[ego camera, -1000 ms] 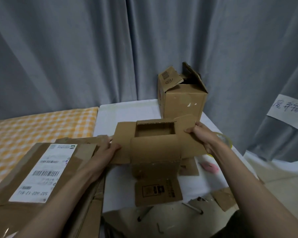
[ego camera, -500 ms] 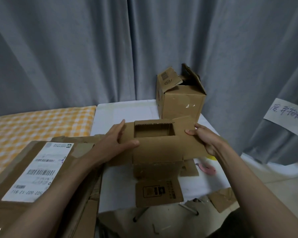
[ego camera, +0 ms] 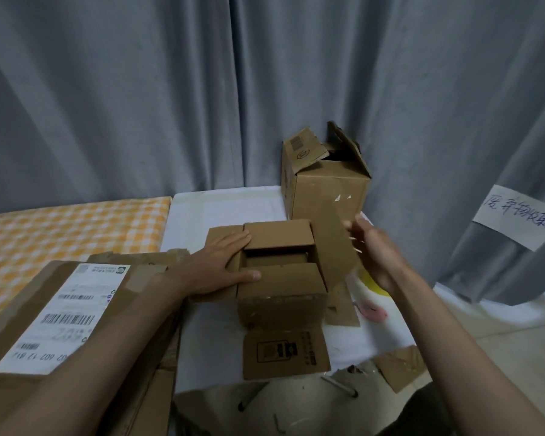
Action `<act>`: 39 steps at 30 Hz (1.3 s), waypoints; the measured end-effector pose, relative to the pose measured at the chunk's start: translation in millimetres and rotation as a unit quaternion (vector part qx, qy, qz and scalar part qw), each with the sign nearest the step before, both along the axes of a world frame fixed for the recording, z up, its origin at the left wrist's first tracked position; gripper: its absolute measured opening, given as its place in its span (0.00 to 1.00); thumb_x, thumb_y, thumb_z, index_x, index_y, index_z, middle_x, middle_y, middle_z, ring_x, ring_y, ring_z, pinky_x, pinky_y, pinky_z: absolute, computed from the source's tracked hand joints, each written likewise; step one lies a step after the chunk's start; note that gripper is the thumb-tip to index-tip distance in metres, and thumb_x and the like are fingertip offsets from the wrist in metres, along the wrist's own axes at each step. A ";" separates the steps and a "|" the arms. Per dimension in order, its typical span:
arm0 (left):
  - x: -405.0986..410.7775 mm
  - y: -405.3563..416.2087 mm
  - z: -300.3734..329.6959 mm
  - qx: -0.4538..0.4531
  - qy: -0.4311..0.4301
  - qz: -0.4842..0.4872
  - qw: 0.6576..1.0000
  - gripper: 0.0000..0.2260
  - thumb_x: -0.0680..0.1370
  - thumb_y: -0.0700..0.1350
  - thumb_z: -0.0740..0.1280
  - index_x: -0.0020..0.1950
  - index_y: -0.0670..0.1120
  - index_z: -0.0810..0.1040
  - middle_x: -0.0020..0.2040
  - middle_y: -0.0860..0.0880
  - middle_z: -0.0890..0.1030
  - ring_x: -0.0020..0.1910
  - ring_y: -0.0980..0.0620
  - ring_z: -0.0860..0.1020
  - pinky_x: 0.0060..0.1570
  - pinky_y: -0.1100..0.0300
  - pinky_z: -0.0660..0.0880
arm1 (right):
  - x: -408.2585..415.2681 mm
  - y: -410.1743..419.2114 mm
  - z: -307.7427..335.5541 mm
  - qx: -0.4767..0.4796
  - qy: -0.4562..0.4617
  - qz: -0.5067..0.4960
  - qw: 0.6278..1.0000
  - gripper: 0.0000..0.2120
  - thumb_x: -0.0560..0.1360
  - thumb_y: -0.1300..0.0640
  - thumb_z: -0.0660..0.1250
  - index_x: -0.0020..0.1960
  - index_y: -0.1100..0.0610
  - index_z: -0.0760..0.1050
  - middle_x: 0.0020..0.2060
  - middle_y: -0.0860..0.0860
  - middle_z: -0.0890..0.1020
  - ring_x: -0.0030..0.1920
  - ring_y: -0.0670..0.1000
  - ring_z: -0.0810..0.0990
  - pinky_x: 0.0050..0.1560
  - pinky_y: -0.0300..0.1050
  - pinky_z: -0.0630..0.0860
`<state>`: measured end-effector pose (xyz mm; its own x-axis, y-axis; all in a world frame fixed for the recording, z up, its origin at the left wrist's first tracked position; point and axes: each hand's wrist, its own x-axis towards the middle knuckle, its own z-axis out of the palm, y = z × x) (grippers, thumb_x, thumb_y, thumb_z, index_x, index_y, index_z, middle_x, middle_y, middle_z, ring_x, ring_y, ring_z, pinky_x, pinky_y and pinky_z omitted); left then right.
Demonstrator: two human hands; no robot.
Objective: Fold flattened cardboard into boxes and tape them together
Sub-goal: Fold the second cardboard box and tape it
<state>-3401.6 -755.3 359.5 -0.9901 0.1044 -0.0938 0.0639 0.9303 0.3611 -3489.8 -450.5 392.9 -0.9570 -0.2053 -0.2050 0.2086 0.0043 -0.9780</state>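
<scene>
Cardboard sits mid-table: I see the small box point(ego camera: 280, 278) on the white table point(ego camera: 208, 341), its far and near flaps folded partly inward. My left hand point(ego camera: 216, 269) presses flat on its left flap, fingers straight. My right hand point(ego camera: 375, 247) hovers open just beside the raised right flap point(ego camera: 331, 247), blurred, holding nothing. A taller box point(ego camera: 324, 190) stands behind.
</scene>
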 end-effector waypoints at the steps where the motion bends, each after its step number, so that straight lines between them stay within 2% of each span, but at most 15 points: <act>1: 0.4 -0.1 0.1 0.000 0.002 0.002 1.000 0.51 0.64 0.83 0.52 0.80 0.59 0.49 0.81 0.57 0.49 0.79 0.55 0.49 0.77 0.48 0.52 | 3.0 -7.4 1.9 -0.001 0.030 0.008 1.000 0.22 0.85 0.47 0.53 0.57 0.57 0.82 0.48 0.49 0.87 0.50 0.48 0.84 0.50 0.40 0.78; 3: 1.8 0.4 0.1 -0.001 0.008 0.001 1.000 0.50 0.64 0.82 0.52 0.80 0.58 0.49 0.81 0.57 0.49 0.79 0.56 0.49 0.77 0.50 0.52 | 11.6 -24.5 1.0 0.096 0.120 0.039 0.987 0.21 0.85 0.47 0.54 0.61 0.55 0.82 0.57 0.49 0.85 0.58 0.47 0.81 0.57 0.42 0.76; 6: 5.2 1.3 -0.8 -0.004 0.033 0.013 0.999 0.47 0.67 0.79 0.54 0.81 0.56 0.51 0.81 0.55 0.51 0.79 0.55 0.50 0.76 0.55 0.51 | 23.2 -44.9 -16.6 0.335 0.282 0.087 0.895 0.16 0.84 0.50 0.58 0.65 0.56 0.78 0.63 0.55 0.80 0.63 0.55 0.77 0.61 0.47 0.71; 8: 7.8 -1.2 -0.8 0.002 0.066 0.049 0.997 0.45 0.71 0.76 0.54 0.81 0.52 0.52 0.81 0.53 0.51 0.79 0.54 0.52 0.73 0.57 0.49 | 29.8 -53.9 -33.1 0.415 0.309 0.124 0.847 0.20 0.85 0.53 0.56 0.73 0.61 0.68 0.72 0.59 0.71 0.72 0.59 0.69 0.69 0.50 0.66; 10: 11.0 -6.3 -0.6 0.029 0.122 0.114 0.986 0.41 0.74 0.72 0.53 0.81 0.49 0.53 0.81 0.50 0.53 0.78 0.52 0.54 0.71 0.58 0.50 | 33.3 -57.3 -46.2 0.437 0.306 0.135 0.835 0.25 0.86 0.53 0.52 0.79 0.62 0.56 0.79 0.59 0.58 0.78 0.56 0.58 0.74 0.49 0.57; 13: 8.8 -13.1 5.1 0.176 0.139 0.234 0.946 0.35 0.78 0.70 0.51 0.78 0.50 0.62 0.78 0.48 0.64 0.74 0.48 0.65 0.67 0.54 0.60 | 32.8 -58.1 -52.1 0.442 0.304 0.134 0.834 0.26 0.86 0.52 0.51 0.81 0.60 0.52 0.81 0.57 0.53 0.80 0.55 0.56 0.75 0.49 0.56; 15: -0.1 -10.2 13.2 0.347 0.101 0.250 0.898 0.31 0.78 0.69 0.52 0.75 0.53 0.68 0.74 0.50 0.70 0.69 0.51 0.70 0.68 0.53 0.63 | 32.1 -57.0 -50.6 0.436 0.297 0.142 0.838 0.26 0.86 0.52 0.51 0.81 0.60 0.52 0.81 0.57 0.52 0.80 0.55 0.55 0.76 0.49 0.54; 17: -8.0 1.0 20.3 0.414 0.103 0.205 0.881 0.26 0.81 0.64 0.54 0.75 0.52 0.70 0.73 0.52 0.71 0.70 0.54 0.70 0.73 0.52 0.62 | 30.2 -54.3 -49.5 0.425 0.296 0.153 0.842 0.26 0.86 0.53 0.51 0.81 0.61 0.52 0.81 0.58 0.52 0.80 0.55 0.53 0.78 0.48 0.52; 20: -9.2 26.4 19.5 0.281 0.116 0.090 0.948 0.25 0.82 0.61 0.52 0.76 0.54 0.65 0.75 0.56 0.66 0.71 0.61 0.63 0.71 0.62 0.56 | 28.7 -49.6 -48.1 0.417 0.300 0.165 0.842 0.26 0.86 0.53 0.52 0.81 0.61 0.52 0.81 0.57 0.52 0.81 0.53 0.51 0.79 0.45 0.50; 22: -9.2 37.5 15.6 0.159 0.087 0.017 0.983 0.31 0.78 0.66 0.51 0.78 0.54 0.62 0.78 0.56 0.61 0.75 0.59 0.59 0.73 0.60 0.53 | 27.9 -46.7 -47.7 0.409 0.302 0.173 0.844 0.27 0.86 0.53 0.53 0.81 0.61 0.52 0.81 0.56 0.51 0.81 0.52 0.51 0.78 0.42 0.48; 25: -5.4 39.7 5.2 0.027 0.045 -0.037 0.998 0.36 0.76 0.70 0.51 0.80 0.55 0.54 0.80 0.57 0.53 0.78 0.57 0.52 0.77 0.55 0.50 | 24.4 -42.6 -48.4 0.394 0.306 0.186 0.847 0.27 0.86 0.52 0.54 0.81 0.59 0.52 0.81 0.54 0.51 0.81 0.49 0.50 0.75 0.36 0.45; 29: 9.9 31.9 -4.8 -0.019 0.049 -0.057 0.997 0.43 0.72 0.77 0.50 0.81 0.55 0.47 0.81 0.59 0.46 0.79 0.59 0.45 0.78 0.54 0.46 | 18.1 -40.4 -50.8 0.377 0.316 0.218 0.843 0.28 0.85 0.51 0.55 0.81 0.58 0.52 0.81 0.52 0.51 0.80 0.47 0.50 0.72 0.31 0.44; 32: 20.3 27.6 -7.1 -0.036 0.059 -0.063 0.996 0.48 0.68 0.81 0.49 0.81 0.56 0.44 0.80 0.60 0.42 0.78 0.61 0.42 0.76 0.59 0.42 | 12.0 -39.8 -49.8 0.363 0.329 0.246 0.836 0.27 0.85 0.51 0.56 0.81 0.57 0.53 0.81 0.50 0.53 0.80 0.47 0.52 0.75 0.34 0.47; 36: 31.3 33.5 -8.9 -0.013 0.089 -0.130 0.987 0.47 0.71 0.78 0.56 0.80 0.56 0.41 0.79 0.62 0.39 0.76 0.65 0.37 0.76 0.58 0.38 | 0.9 -37.5 -44.6 0.348 0.341 0.288 0.825 0.26 0.85 0.51 0.57 0.80 0.54 0.57 0.80 0.46 0.56 0.79 0.45 0.55 0.77 0.37 0.50; 39: 31.3 41.5 -7.7 -0.021 0.092 -0.160 0.983 0.48 0.71 0.77 0.59 0.80 0.57 0.40 0.79 0.63 0.38 0.76 0.65 0.36 0.73 0.62 0.34 | -0.4 -35.7 -40.5 0.305 0.354 0.290 0.835 0.22 0.84 0.55 0.60 0.77 0.55 0.65 0.77 0.47 0.65 0.76 0.43 0.62 0.77 0.37 0.56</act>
<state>-3370.3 -713.9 351.7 -0.9081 0.4126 0.0720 0.4156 0.8662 0.2776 -3490.2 -486.2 352.4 -0.6583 -0.7407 0.1344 -0.6314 0.4462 -0.6342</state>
